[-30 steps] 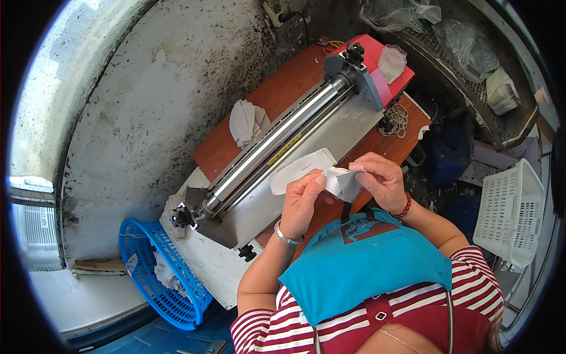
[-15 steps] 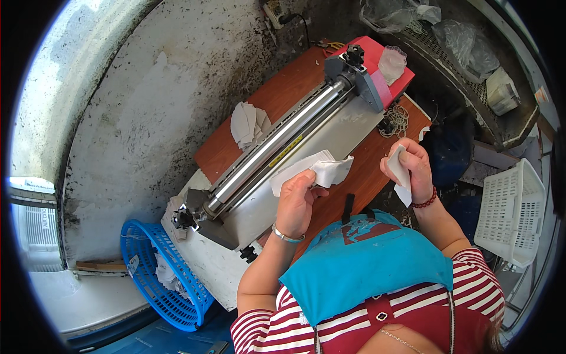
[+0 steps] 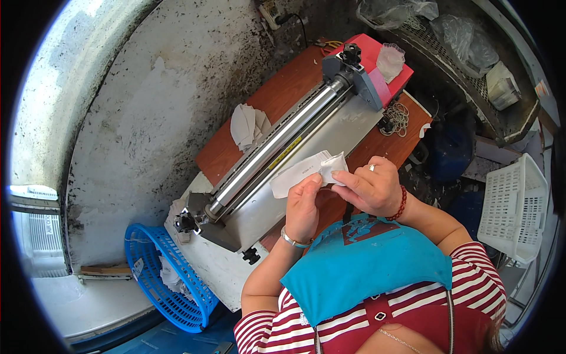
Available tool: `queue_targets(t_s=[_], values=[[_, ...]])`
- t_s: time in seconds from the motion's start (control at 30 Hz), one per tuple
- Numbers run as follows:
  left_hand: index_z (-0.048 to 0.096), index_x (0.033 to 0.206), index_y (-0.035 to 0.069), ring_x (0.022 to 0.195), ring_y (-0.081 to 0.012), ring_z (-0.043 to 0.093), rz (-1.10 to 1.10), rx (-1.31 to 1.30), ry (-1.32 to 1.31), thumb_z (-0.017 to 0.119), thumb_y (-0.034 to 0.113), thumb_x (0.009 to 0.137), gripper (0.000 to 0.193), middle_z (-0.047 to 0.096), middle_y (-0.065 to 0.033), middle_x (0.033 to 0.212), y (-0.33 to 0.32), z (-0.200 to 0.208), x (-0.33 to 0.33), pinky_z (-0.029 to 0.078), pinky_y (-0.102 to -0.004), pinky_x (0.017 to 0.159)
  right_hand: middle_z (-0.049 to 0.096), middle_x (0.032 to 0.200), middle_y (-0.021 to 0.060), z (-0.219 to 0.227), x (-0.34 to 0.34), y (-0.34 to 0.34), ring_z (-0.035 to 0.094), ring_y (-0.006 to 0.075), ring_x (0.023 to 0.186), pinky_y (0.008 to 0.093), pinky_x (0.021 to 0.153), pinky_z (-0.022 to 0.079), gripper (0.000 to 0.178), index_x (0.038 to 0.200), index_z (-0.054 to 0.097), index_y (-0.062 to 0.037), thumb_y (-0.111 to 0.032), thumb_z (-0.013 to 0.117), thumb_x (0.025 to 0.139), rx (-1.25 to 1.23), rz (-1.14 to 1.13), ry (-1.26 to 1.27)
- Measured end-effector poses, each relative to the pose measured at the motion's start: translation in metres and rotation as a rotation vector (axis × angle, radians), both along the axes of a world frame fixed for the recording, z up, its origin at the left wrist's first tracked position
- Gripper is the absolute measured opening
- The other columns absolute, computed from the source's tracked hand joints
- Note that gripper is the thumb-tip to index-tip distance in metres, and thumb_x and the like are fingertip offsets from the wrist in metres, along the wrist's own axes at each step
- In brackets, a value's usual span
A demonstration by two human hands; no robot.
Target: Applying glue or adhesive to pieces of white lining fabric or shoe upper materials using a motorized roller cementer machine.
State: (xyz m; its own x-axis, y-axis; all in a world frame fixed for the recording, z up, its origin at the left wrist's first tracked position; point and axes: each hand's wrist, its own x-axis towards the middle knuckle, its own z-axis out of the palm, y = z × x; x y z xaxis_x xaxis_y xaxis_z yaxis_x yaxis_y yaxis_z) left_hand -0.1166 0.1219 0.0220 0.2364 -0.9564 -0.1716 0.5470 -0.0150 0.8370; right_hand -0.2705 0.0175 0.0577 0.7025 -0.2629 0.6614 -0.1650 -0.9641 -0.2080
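Observation:
A small bundle of thin white flat pieces (image 3: pixel 293 176), layered at the edges and folded over at the right end, is held in front of my body. My left hand (image 3: pixel 302 211) pinches its lower edge between thumb and fingers. My right hand (image 3: pixel 377 187) is closed on the folded right end, its thumb and fingertips touching the pieces. Whether they are cloth, leather or paper I cannot tell. Just beyond the hands lies a roller machine with a long silver roller (image 3: pixel 277 146), black knobs and a pale metal plate (image 3: pixel 339 133).
More white pieces (image 3: pixel 248 126) lie behind the roller on the brown table (image 3: pixel 289 74). The machine's red housing (image 3: pixel 370 54) bears a clear crumpled item. A blue basket (image 3: pixel 171 293) with white pieces stands lower left, a white basket (image 3: pixel 500 215) at right. Coiled cord (image 3: pixel 396 120) lies near the housing.
My right hand has moved left, from holding a separate white piece to gripping the right end of the bundle. That separate piece is no longer distinct. My left hand has shifted slightly right and down.

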Motion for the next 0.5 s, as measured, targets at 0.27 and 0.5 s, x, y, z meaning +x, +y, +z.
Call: queue_targets(t_s=[0.27,0.5], values=[[0.063,0.105,-0.001,0.09,-0.0156,0.061,0.042,0.055,-0.045,0.044,0.02,0.1,0.029,0.066,-0.0084,0.103,-0.001,-0.002,0.001,0.052,-0.0336,0.077,0.06,0.067,0.0023,-0.015,-0.002,-0.005,0.054,0.0134,0.052,0.0267,0.048,0.037,0.021,0.095,0.064,-0.0055,-0.007,0.072,0.075,0.271,0.067,-0.128],[0.062,0.102,0.0,0.085,-0.0151,0.06,0.104,0.038,-0.062,0.047,0.021,0.098,0.027,0.066,-0.0079,0.098,0.0,-0.009,0.008,0.048,-0.0314,0.071,0.064,0.085,0.0009,-0.026,-0.022,-0.014,0.056,0.0041,0.072,0.0181,0.063,0.045,0.013,0.094,0.059,-0.0026,-0.015,0.056,0.091,1.592,0.163,-0.546]])
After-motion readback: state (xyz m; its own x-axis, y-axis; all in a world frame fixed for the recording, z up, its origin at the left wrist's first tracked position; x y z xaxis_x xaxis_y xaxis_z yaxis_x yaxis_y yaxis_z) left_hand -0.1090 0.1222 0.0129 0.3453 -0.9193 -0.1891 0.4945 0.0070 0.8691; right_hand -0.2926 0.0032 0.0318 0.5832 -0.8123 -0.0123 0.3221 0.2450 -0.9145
